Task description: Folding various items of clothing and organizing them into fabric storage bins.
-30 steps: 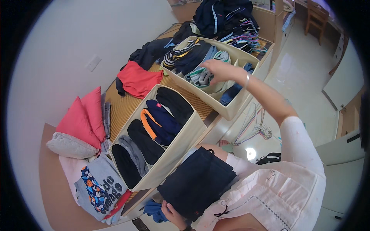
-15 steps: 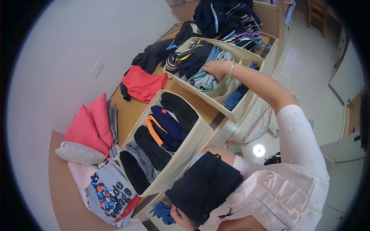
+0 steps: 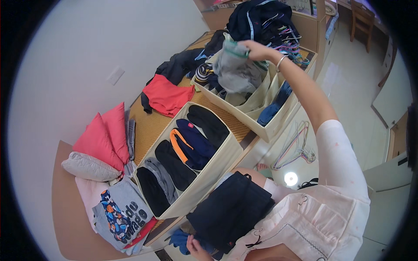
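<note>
My right hand [image 3: 257,50] is closed on the green-edged band of a grey garment [image 3: 237,71]. The garment hangs partly unfolded over a cream divided storage box [image 3: 244,109], which also holds striped clothing [image 3: 203,75] and folded blue denim [image 3: 271,111]. On my lap lies a folded black garment [image 3: 230,209]. Beside its lower left corner is my left hand [image 3: 199,249], holding nothing, its fingers loosely apart. A second cream box [image 3: 209,176] stands nearer, with rolled black, grey and navy clothes in its compartments; one navy piece [image 3: 191,145] has an orange edge.
Red cloth [image 3: 167,93] and dark clothes lie on the woven mat by the wall. Pink pillows [image 3: 102,139] and a grey printed shirt [image 3: 124,215] are at the left. Clothes on hangers [image 3: 261,26] pile up at the back; loose hangers [image 3: 296,148] lie on the floor.
My right hand has lifted the grey garment up out of its compartment, and it now hangs loose above the far box. My left hand has shifted slightly away from the black garment's edge.
</note>
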Demonstrator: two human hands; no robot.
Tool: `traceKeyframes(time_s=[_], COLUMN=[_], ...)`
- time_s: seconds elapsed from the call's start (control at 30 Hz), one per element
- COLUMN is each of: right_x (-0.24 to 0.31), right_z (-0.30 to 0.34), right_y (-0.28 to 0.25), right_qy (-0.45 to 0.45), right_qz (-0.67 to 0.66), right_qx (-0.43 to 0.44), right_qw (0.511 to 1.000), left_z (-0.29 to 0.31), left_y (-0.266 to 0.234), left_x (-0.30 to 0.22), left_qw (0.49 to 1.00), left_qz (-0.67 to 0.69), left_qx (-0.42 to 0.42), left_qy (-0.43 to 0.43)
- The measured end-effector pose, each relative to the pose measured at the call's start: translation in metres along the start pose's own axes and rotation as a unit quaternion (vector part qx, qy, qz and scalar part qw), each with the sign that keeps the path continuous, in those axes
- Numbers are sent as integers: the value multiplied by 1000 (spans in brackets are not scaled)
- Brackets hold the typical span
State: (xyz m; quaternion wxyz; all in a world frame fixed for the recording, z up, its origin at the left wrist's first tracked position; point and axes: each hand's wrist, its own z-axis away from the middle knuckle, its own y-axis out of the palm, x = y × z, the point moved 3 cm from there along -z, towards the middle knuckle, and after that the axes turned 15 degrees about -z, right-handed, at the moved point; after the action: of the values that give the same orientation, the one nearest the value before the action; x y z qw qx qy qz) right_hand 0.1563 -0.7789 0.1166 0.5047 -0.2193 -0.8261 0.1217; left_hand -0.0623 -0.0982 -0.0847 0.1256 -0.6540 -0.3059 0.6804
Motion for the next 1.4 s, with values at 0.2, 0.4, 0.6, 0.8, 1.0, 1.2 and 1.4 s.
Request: traceKeyframes(time_s=[0.2, 0.4, 0.6, 0.8, 1.0, 1.2, 1.4], right_x=[85, 154, 208, 275, 248, 208, 172], right_z=[-6, 1, 33, 55, 100, 145, 139], right_y=[-14, 52, 179, 211, 269, 300, 308], right_qy=[-2, 83, 152, -354, -502, -224, 129], right_qz=[-189, -405, -447, -107, 112, -194, -363], right_qx=[-158, -132, 33, -77, 119, 383, 163], right_qw=[969, 901, 881, 926, 850, 875, 908], left_z=[-24, -58, -65, -106, -79, -79, -76], left_y=[-17, -12, 46, 49, 45, 87, 89], left_x=[-50, -147, -251, -263, -237, -148, -150], left_qw=[984, 943, 895, 931, 780, 785, 894], left_qz=[175, 253, 271, 263, 537, 521, 382], left_qx=[-9, 107, 249, 80, 317, 334, 233], left_qy=[22, 190, 253, 238, 45, -21, 33])
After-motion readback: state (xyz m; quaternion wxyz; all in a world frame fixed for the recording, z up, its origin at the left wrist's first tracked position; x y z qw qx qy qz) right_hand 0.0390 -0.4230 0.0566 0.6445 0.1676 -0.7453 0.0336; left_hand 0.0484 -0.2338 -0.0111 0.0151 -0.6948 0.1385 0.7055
